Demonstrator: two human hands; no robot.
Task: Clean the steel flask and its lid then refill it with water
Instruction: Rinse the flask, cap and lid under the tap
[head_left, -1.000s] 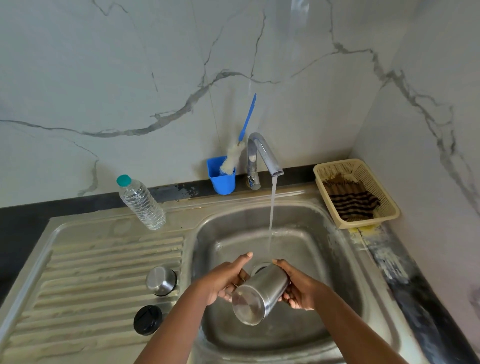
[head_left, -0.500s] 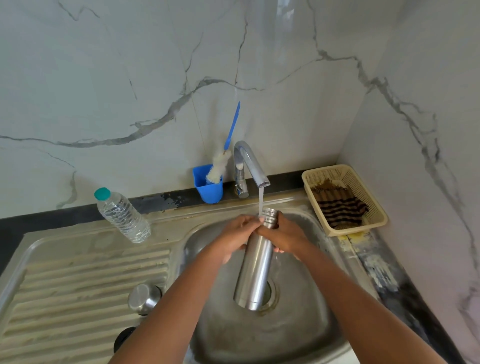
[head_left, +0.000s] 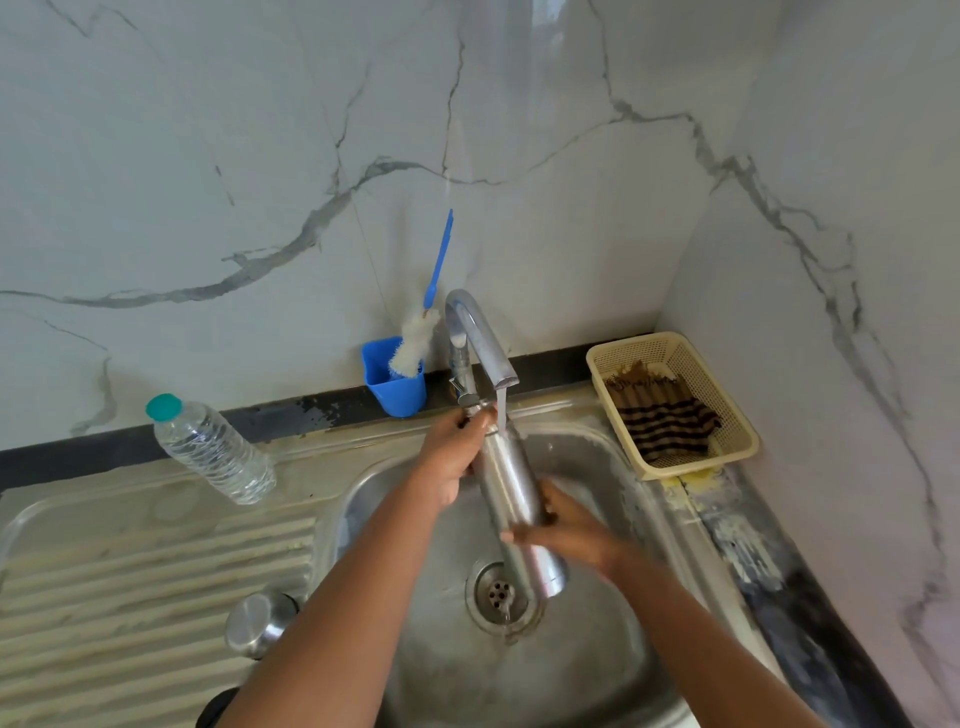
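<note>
Right hand (head_left: 566, 530) slid down flask (head_left: 511, 491) to lower body; left hand (head_left: 452, 457) still grips neck under tap (head_left: 480, 340).

The steel flask (head_left: 511, 491), a slim brushed cylinder with its mouth uncapped, stands nearly upright over the sink (head_left: 613, 452) basin under running water, while its domed steel lid (head_left: 258, 623) lies on the drainboard beside the basin's left edge.

The sink (head_left: 613, 457) sits toward the desk's right end, the tap (head_left: 480, 338) behind it at the back edge. The flask (head_left: 514, 499) is over the sink. Left lies the draining board (head_left: 130, 582), bearing a water bottle (head_left: 213, 449) at its back and a lid (head_left: 257, 623) at its front. A basket (head_left: 727, 421) fills the desk's back right corner.
</note>
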